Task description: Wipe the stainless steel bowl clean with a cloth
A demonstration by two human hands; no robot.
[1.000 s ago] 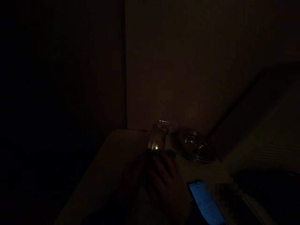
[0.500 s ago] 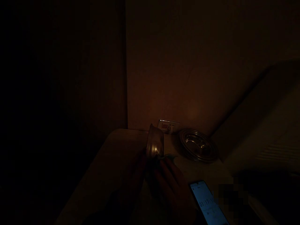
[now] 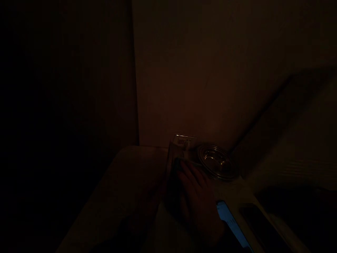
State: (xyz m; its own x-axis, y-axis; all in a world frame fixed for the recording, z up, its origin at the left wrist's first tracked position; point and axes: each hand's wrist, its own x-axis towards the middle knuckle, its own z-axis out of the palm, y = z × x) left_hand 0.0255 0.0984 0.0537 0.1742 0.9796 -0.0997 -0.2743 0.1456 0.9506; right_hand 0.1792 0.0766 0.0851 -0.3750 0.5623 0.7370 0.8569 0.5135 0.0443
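A metal bowl [image 3: 170, 156] is tipped on its side above the table, with only part of its rim and wall showing in the dim light. My left hand [image 3: 152, 198] is closed on its lower left edge, most of the fingers lost in shadow. Against the bowl's outer side, my right hand [image 3: 198, 196] presses a dark cloth [image 3: 175, 179], fingers bent over it. The cloth's folds and much of the bowl are hidden behind this hand or too dark to make out.
Stacked metal plates [image 3: 217, 163] stand at the back right, near a wall socket panel [image 3: 184, 140]. A lit phone [image 3: 231, 223] lies right of my right hand, partly covered by it. Farther right is a dark flat object [image 3: 263, 225]. The table's left edge [image 3: 98, 184] drops into darkness.
My right hand has slid up the bowl's side with the cloth, covering more of it and part of the phone. The picture is darker and the view has shifted slightly.
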